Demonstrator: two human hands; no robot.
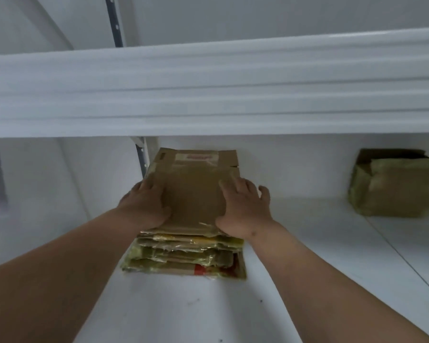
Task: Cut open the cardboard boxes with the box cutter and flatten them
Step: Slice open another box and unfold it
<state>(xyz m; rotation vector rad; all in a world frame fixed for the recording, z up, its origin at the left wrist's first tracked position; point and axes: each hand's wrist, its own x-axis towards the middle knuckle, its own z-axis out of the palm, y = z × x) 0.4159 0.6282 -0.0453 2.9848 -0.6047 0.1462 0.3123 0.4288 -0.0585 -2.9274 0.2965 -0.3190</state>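
Observation:
A stack of several flattened cardboard boxes [183,253] lies on the white shelf board [208,305], with yellow-green tape along its edges. The top flattened box [193,189] is plain brown with a label near its far end. My left hand [144,206] presses flat on the top box's left side. On its right side my right hand [243,209] presses with spread fingers, the thumb off the edge. No box cutter is in view.
An unflattened cardboard box [396,186] wrapped in yellow-green tape stands at the right of the same shelf. A white upper shelf [208,95] runs across above the stack. A grey perforated upright [141,157] stands behind the stack, by the wall.

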